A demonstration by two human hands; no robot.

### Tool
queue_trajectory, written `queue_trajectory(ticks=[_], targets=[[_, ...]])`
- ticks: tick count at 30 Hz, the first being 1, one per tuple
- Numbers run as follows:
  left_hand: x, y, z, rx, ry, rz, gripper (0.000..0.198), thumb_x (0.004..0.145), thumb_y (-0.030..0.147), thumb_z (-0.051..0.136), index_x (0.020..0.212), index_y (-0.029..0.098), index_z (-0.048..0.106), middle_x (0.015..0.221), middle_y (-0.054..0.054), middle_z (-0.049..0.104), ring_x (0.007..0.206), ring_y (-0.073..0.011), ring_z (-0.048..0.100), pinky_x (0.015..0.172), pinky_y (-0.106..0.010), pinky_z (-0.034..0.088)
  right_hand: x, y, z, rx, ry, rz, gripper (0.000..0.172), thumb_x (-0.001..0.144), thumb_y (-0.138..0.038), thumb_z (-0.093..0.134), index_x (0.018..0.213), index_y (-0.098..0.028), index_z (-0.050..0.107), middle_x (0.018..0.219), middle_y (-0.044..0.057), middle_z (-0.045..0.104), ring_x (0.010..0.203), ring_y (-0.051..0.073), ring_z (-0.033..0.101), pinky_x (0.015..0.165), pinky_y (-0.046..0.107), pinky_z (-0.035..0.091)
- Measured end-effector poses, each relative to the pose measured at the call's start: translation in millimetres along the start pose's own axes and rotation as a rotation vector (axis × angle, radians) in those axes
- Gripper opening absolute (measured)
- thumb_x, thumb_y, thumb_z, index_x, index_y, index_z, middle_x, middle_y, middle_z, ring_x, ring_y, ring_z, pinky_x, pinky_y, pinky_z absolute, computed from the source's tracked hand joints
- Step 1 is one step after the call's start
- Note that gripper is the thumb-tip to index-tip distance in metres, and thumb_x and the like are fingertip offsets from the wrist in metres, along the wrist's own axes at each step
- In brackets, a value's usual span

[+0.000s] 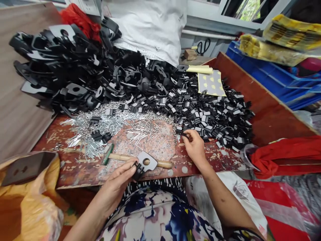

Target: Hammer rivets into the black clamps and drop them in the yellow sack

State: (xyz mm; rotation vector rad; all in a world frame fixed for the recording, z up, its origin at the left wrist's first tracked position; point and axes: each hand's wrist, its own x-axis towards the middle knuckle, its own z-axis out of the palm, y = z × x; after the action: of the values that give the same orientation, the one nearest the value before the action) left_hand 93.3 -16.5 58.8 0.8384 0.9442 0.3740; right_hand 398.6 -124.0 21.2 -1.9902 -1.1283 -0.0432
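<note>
Left hand (pixel 117 182) grips a bracket (pixel 145 163), right hand (pixel 195 147) pinches a clip (pixel 185 135) (red bench (pixel 220 157), window (pixel 248 8) behind).

Black clips (pixel 213 113), silver pins (pixel 110 125), a speckled pink slab (pixel 150 147), red cloth (pixel 288 154), blue crate (pixel 276 80)

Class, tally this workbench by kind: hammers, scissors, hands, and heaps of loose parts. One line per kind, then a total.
Hammer: 1
Scissors: 1
Hands: 2, left hand holding a bracket, right hand pinching a small clip
Heaps of loose parts: 3, large black brackets, small black clips, silver pins
Total: 7
</note>
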Motion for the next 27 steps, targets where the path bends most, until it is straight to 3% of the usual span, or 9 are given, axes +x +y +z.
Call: queue_trajectory(ticks=[3, 7, 11, 15, 18, 20, 22, 24, 27], targets=[[0.7, 1.1, -0.6, -0.035, 0.015, 0.007, 0.04, 0.07, 0.044, 0.091, 0.101, 0.021, 0.082, 0.108, -0.008, 0.078, 0.093, -0.0221, 0.067, 0.075, -0.026, 0.053, 0.4, -21.7, 2.9, 0.092, 0.008, -0.036, 0.013, 0.093, -0.02, 0.058, 0.093, -0.021, 0.071, 0.093, 0.004, 0.068, 0.087, 0.019, 0.064, 0.081, 0.031, 0.05], [0.3, 0.9, -3.3, -0.147, 0.017, 0.054, 0.034, 0.073, 0.043, 0.089, 0.097, 0.021, 0.083, 0.096, -0.006, 0.076, 0.084, -0.0183, 0.065, 0.073, -0.025, 0.054, -7.2, -50.2, 12.8, 0.173, -0.35, -0.087, 0.016, 0.095, -0.019, 0.059, 0.099, -0.022, 0.075, 0.097, 0.004, 0.074, 0.091, 0.018, 0.069, 0.084, 0.03, 0.053], [-2.9, 1.7, -11.3, -0.212, 0.044, 0.119, 0.034, 0.074, 0.046, 0.088, 0.095, 0.02, 0.083, 0.095, -0.006, 0.074, 0.082, -0.018, 0.064, 0.071, -0.025, 0.057, -13.9, -50.2, 4.4, 0.017, -0.605, -0.206, 0.031, 0.099, -0.017, 0.05, 0.121, -0.024, 0.072, 0.114, 0.007, 0.077, 0.099, 0.021, 0.071, 0.09, 0.036, 0.054], [-4.1, 4.1, -20.8, -0.185, 0.075, 0.129, 0.034, 0.072, 0.044, 0.09, 0.095, 0.019, 0.083, 0.095, -0.006, 0.071, 0.083, -0.0167, 0.063, 0.07, -0.023, 0.056, -7.3, -34.7, -8.6, -0.109, -0.522, -0.399, 0.041, 0.095, -0.008, 0.049, 0.127, -0.022, 0.07, 0.114, 0.009, 0.076, 0.103, 0.025, 0.067, 0.092, 0.043, 0.053], [-3.2, 4.0, -20.6, -0.129, 0.033, 0.118, 0.031, 0.073, 0.042, 0.09, 0.092, 0.018, 0.082, 0.09, -0.004, 0.065, 0.075, -0.0131, 0.056, 0.064, -0.02, 0.053, -1.1, -30.3, 0.8, -0.079, -0.57, -0.629, 0.053, 0.089, 0.0, 0.048, 0.133, -0.025, 0.067, 0.13, 0.008, 0.071, 0.122, 0.026, 0.059, 0.101, 0.048, 0.05], [-2.7, 3.1, -15.4, -0.073, -0.03, 0.125, 0.029, 0.073, 0.041, 0.089, 0.087, 0.017, 0.081, 0.089, -0.004, 0.061, 0.071, -0.0113, 0.052, 0.059, -0.018, 0.05, 1.3, -32.7, 13.6, 0.013, -0.614, -0.708, 0.053, 0.09, 0.001, 0.047, 0.132, -0.024, 0.068, 0.129, 0.007, 0.072, 0.121, 0.024, 0.06, 0.101, 0.045, 0.052], [-2.4, 1.8, -7.4, -0.027, -0.085, 0.146, 0.027, 0.073, 0.041, 0.089, 0.081, 0.016, 0.081, 0.094, -0.005, 0.059, 0.072, -0.0113, 0.051, 0.059, -0.019, 0.05, 2.3, -40.2, 24.7, 0.084, -0.568, -0.666, 0.044, 0.094, -0.002, 0.046, 0.126, -0.019, 0.07, 0.115, 0.01, 0.076, 0.107, 0.022, 0.065, 0.093, 0.043, 0.056], [-1.6, 0.7, 2.0, 0.002, -0.113, 0.174, 0.025, 0.072, 0.04, 0.089, 0.077, 0.017, 0.08, 0.099, -0.005, 0.057, 0.075, -0.0124, 0.052, 0.058, -0.021, 0.051, 2.0, -53.2, 29.9, 0.156, -0.476, -0.522, 0.037, 0.096, -0.007, 0.047, 0.121, -0.019, 0.072, 0.105, 0.009, 0.077, 0.096, 0.02, 0.068, 0.087, 0.04, 0.057], [1.4, 0.7, 16.6, -0.012, -0.153, 0.175, 0.023, 0.071, 0.038, 0.09, 0.075, 0.018, 0.079, 0.101, -0.004, 0.054, 0.078, -0.0142, 0.054, 0.062, -0.026, 0.057, -1.8, -79.0, 28.2, 0.305, -0.372, -0.311, 0.031, 0.095, -0.011, 0.054, 0.113, -0.025, 0.075, 0.103, 0.004, 0.077, 0.095, 0.018, 0.07, 0.088, 0.039, 0.056]])
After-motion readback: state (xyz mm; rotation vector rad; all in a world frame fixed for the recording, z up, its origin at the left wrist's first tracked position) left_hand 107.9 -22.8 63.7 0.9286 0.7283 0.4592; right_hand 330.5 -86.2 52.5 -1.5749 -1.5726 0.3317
